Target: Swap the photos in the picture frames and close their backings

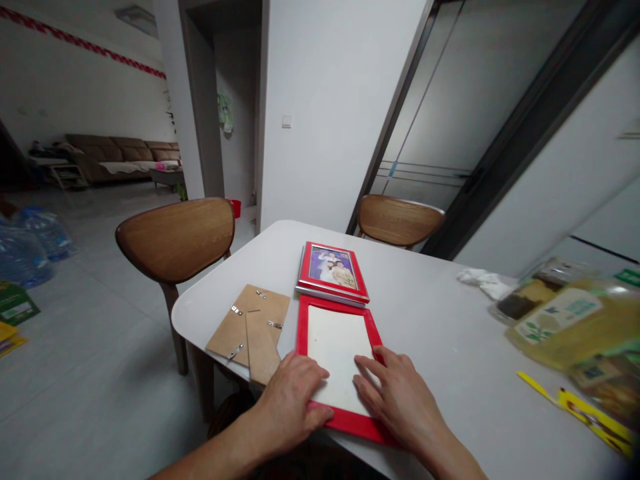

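Observation:
A red picture frame (344, 421) lies at the near table edge, with a white sheet (337, 347) inside its border. My left hand (295, 393) is closed round the frame's near left corner, its thumb on the near rail and its fingertips reaching the sheet. My right hand (395, 387) lies over the right rail, fingers spread, some touching the sheet. Just beyond is another red frame (361, 275) with a photo (333, 267) of people, on top of a silver-edged piece. Left of the near frame lies a brown backing board (227, 333) with metal clips and a stand leg (263, 343).
The white table (440, 320) has rounded corners. At its right are a bag with yellow contents (555, 323), other food packs, a white tissue (485, 283) and a yellow packet (595, 420). Wooden chairs stand at the left (180, 237) and far side (400, 219).

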Motion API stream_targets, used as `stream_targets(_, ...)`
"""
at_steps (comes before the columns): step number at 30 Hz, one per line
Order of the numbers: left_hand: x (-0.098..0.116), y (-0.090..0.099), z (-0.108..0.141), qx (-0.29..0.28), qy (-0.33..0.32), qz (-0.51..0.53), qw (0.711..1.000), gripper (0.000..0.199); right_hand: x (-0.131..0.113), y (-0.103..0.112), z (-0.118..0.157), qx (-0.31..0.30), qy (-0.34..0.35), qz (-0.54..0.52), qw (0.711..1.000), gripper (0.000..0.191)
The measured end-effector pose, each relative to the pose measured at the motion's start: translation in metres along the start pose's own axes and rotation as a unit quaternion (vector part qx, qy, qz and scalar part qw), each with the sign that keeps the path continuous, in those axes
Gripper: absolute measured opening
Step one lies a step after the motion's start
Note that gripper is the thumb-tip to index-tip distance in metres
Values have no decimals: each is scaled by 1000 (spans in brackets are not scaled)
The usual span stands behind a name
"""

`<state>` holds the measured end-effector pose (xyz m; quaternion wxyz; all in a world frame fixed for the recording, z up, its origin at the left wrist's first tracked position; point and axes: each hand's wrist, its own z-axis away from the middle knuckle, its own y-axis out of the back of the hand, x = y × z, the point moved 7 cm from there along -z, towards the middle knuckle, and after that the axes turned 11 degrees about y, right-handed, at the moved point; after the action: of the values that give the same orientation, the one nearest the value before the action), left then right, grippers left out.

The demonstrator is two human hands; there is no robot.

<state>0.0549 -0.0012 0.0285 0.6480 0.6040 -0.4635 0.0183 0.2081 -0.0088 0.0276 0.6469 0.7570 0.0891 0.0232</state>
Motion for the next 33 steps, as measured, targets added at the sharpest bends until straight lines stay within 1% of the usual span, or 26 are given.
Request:
stream_targets(3,1,-2,2,5,-3,-6,1000,39,4,-2,0,29,8,-4,1000,36)
stream_targets(5,1,-4,3,-10,-1,-21,1000,46,4,-3,-2,41,16,7,999,34)
stream_targets(7,-2,-1,5,-29,-1,-37,999,53,5,-4,-4,48,16,23,998,31)
stream_targets(9,-13,13,7,-25,10,-52,998,60,5,-6,-6,57,7,28,998,30)
stream_targets(11,-34,33,12,1,39,-72,997,63,0,-6,-7,78,8,7,997,31)
stream_targets(13,-61,54,19,29,79,-101,991,64,-17,-5,-9,102,34,-38,993,33)
stream_targets(14,-76,62,23,41,106,-123,986,64,-29,-4,-12,109,54,-66,990,33)
stream_targets(16,-103,73,33,52,156,-166,972,65,-62,-3,-19,105,95,-121,983,32)
stream_targets(18,-120,76,41,69,170,-192,964,62,-98,-4,-28,86,122,-155,977,31)
stream_targets(20,-126,77,45,94,148,-197,965,55,-130,-6,-39,75,144,-166,973,36)
stream_targets(21,-128,77,46,106,133,-194,966,51,-142,-8,-44,71,144,-165,973,40)
stream_targets(23,-132,80,46,125,107,-181,970,43,-155,-15,-53,68,128,-172,974,42)
stream_targets(25,-135,86,46,139,94,-165,972,38,-157,-19,-58,74,117,-211,968,43)
stream_targets(27,-133,91,46,148,85,-147,974,38,-150,-16,-58,87,116,-268,952,47)
stream_targets(28,-128,92,46,152,77,-138,976,38,-145,-12,-55,95,117,-293,944,50)
stream_targets(30,-110,91,47,161,54,-121,978,39,-129,1,-45,107,112,-318,935,52)
stream_targets(32,-82,83,46,171,26,-107,979,40,-107,13,-27,106,100,-312,939,48)
stream_targets(33,-66,76,44,165,11,-100,981,41,-95,18,-17,98,92,-300,944,47)
